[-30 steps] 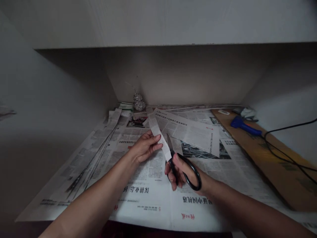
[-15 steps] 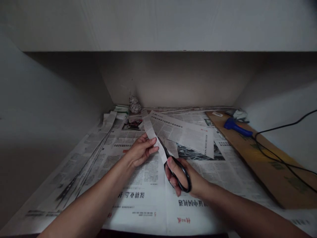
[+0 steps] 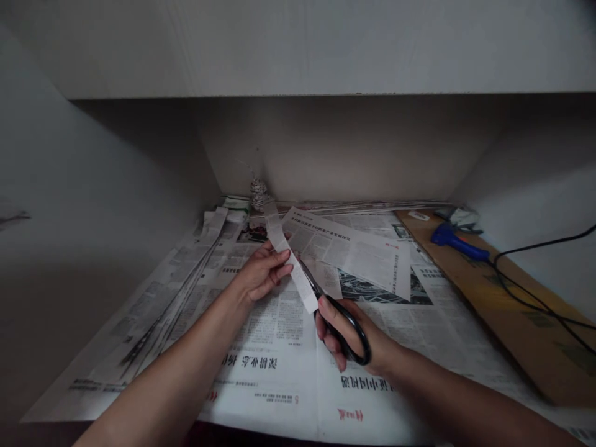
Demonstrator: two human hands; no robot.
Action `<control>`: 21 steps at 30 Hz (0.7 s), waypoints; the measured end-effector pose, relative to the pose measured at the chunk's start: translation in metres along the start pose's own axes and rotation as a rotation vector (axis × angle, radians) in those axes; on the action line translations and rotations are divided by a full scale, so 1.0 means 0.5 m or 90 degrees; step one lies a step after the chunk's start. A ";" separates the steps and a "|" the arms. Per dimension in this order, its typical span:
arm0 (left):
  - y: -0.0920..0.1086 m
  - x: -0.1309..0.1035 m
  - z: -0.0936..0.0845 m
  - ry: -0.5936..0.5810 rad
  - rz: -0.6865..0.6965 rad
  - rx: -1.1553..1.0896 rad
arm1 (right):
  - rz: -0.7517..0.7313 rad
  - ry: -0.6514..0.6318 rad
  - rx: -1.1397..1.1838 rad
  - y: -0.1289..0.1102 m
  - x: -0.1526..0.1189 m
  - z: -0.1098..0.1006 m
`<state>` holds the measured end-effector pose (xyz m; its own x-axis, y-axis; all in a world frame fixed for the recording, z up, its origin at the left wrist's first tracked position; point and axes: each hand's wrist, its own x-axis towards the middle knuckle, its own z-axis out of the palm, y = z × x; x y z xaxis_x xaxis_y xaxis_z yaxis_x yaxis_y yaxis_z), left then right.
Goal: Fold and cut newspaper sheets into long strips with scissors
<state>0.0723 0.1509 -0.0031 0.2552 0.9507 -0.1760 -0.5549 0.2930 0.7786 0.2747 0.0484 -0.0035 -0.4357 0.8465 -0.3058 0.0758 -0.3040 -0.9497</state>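
Observation:
A long narrow newspaper strip (image 3: 302, 287) is pinched between the thumb and fingers of my left hand (image 3: 266, 271). It slants from the back of the surface down toward my right hand (image 3: 350, 332). That hand grips black-handled scissors (image 3: 361, 338), thumb and fingers on the loops. Their blades point away to the upper left, along the right edge of the strip; whether they are parted is hard to see. Beyond the hands lies a cut newspaper sheet (image 3: 372, 257), over other printed sheets.
Newspaper (image 3: 288, 419) covers the work surface. Long paper strips (image 3: 181, 292) lie at the left. A coiled paper bundle (image 3: 258, 194) stands at the back. On the right, a blue glue gun (image 3: 459, 242) with a black cord rests on cardboard (image 3: 507, 316). A white panel (image 3: 326, 49) overhangs the back.
The scissors have shifted slightly right, away from the strip's near end, which now shows more fully below my left fingers. The whole view has swung a little to the left.

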 end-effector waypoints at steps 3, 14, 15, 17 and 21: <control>-0.006 -0.006 0.006 -0.023 0.003 0.018 | -0.020 -0.027 0.008 0.008 0.004 -0.004; -0.035 -0.019 0.026 -0.059 -0.020 0.033 | -0.087 -0.052 -0.014 0.011 0.008 -0.009; -0.035 -0.019 0.026 -0.057 -0.019 0.032 | -0.082 -0.041 -0.002 0.013 0.008 -0.007; -0.035 -0.018 0.026 -0.052 -0.014 0.028 | -0.064 -0.008 0.026 0.016 0.008 -0.001; -0.036 -0.017 0.025 -0.045 0.005 0.030 | -0.036 0.037 0.064 0.010 0.002 0.013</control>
<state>0.0901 0.1362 -0.0082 0.3072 0.9430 -0.1283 -0.5194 0.2791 0.8077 0.2689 0.0452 -0.0082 -0.3835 0.8868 -0.2579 -0.0393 -0.2947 -0.9548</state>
